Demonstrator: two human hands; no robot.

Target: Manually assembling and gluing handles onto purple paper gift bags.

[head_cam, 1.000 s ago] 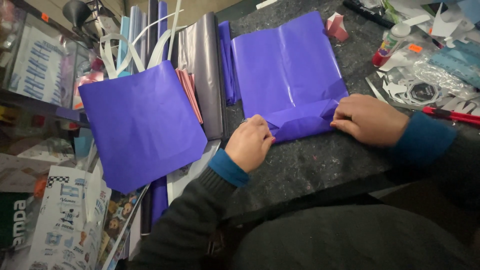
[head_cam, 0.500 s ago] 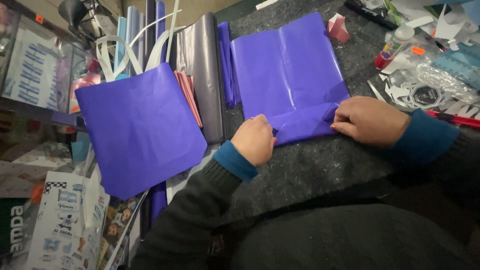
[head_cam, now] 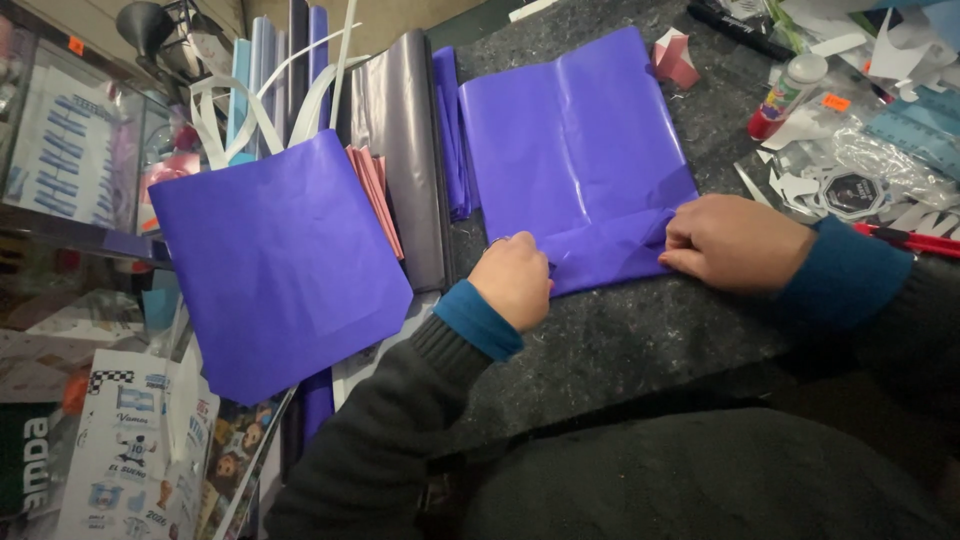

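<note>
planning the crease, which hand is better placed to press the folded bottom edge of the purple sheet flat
Probably the right hand: it already pinches the folded corner of the glossy purple paper sheet, while the left hand rests on the fold's other end.

Both hands lay knuckles up, fingers curled under. Left hand (head_cam: 515,278) sat nearer the body; right hand (head_cam: 733,242) opposite it. Forearms were sleeved, converging inward.
</note>
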